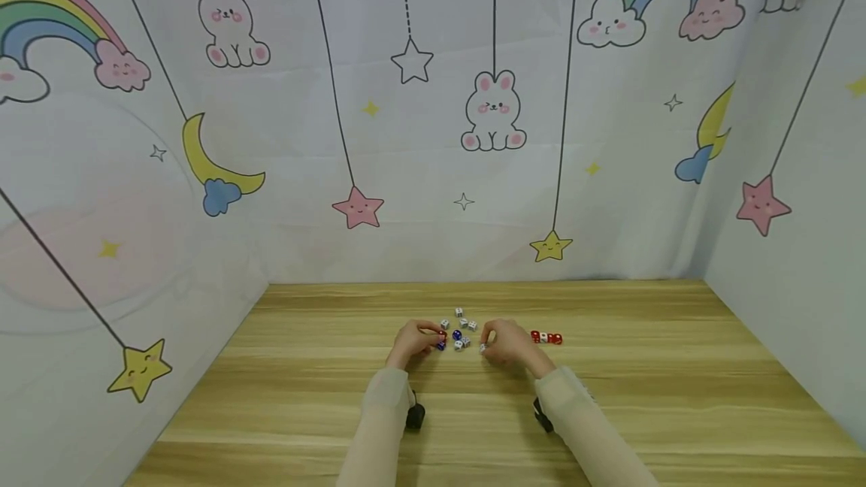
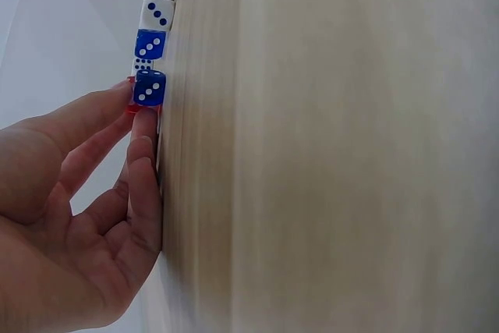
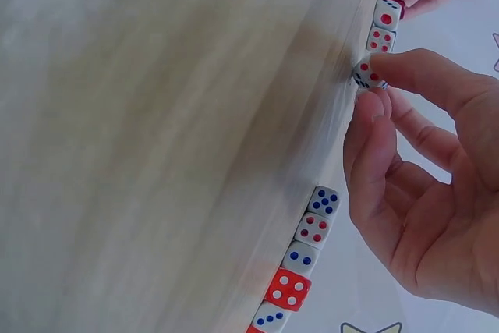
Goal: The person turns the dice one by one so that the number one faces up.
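Observation:
My left hand [image 1: 414,340] pinches a red die [image 2: 132,108] between thumb and fingertips, at the left side of a group of dice. A blue die [image 2: 150,88] sits right in front of it and hides part of it. My right hand [image 1: 509,342] holds a white die [image 3: 366,74] with red and blue dots, tilted, between thumb and finger close over the table. Between the hands are several white dice [image 1: 458,346] and another blue die [image 1: 456,334].
To the right, a row of white and red dice [image 1: 556,339] lies side by side, partly behind my right hand. The wood-grain table [image 1: 473,427] meets a patterned cloth backdrop [image 1: 419,246] at the back and sides.

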Available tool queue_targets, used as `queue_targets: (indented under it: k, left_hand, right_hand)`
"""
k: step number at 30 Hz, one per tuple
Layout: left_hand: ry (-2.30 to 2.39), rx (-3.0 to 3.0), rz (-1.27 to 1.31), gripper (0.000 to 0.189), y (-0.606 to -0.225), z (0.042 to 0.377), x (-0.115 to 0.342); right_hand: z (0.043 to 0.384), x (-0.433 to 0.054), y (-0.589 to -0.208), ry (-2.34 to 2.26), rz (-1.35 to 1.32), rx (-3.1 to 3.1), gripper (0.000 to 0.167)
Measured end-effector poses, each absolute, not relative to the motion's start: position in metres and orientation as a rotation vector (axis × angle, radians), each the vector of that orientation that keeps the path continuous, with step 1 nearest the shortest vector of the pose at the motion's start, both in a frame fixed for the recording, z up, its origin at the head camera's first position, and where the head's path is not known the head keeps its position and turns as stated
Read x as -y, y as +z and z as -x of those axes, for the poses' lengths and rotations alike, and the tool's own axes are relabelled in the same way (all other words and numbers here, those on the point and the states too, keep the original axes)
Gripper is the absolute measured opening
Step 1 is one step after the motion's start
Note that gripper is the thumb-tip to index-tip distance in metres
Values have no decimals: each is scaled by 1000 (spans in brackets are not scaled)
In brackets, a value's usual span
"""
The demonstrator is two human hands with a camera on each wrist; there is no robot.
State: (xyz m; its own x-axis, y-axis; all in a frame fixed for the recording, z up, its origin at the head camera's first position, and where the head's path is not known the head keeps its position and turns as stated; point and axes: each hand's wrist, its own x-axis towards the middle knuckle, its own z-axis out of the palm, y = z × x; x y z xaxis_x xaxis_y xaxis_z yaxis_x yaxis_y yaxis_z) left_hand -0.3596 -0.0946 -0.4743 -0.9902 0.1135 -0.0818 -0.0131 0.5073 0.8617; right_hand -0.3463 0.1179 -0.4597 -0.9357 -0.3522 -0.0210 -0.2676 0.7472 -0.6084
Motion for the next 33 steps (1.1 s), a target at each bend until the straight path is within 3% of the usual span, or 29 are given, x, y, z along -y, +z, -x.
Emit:
queue_targets:
  k: [33]
  left_hand:
    - [1498,-2608,-87,19,-475,360,94]
  right_hand:
    - [343,-118,-460,-977,406,-2771,11]
